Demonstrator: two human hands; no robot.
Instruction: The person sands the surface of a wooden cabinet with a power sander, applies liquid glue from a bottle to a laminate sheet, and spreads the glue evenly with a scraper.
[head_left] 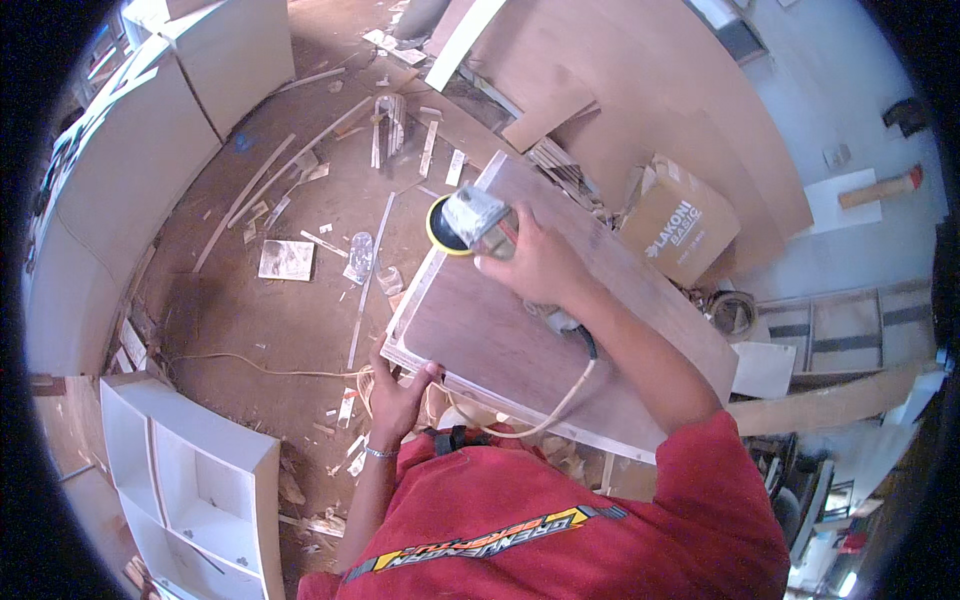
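A large brownish wooden panel (500,320) with pale edges lies slantwise in front of me. My right hand (540,255) is wrapped round a power sander (475,212) with a round, yellow-rimmed disc. The sander is at the panel's far left edge, its disc tilted and partly past that edge; whether it touches the wood I cannot tell. Its pale cord (565,405) loops from the tool's rear across the panel toward my body. My left hand (400,395) grips the panel's near left corner, thumb and fingers on either side of it.
White shelf units (205,480) stand at the lower left, and tall pale cabinets (120,180) at the upper left. Wood strips and scraps (286,260) litter the floor. A cardboard box (680,220) sits beyond the panel on the right, near a large brown sheet (640,90).
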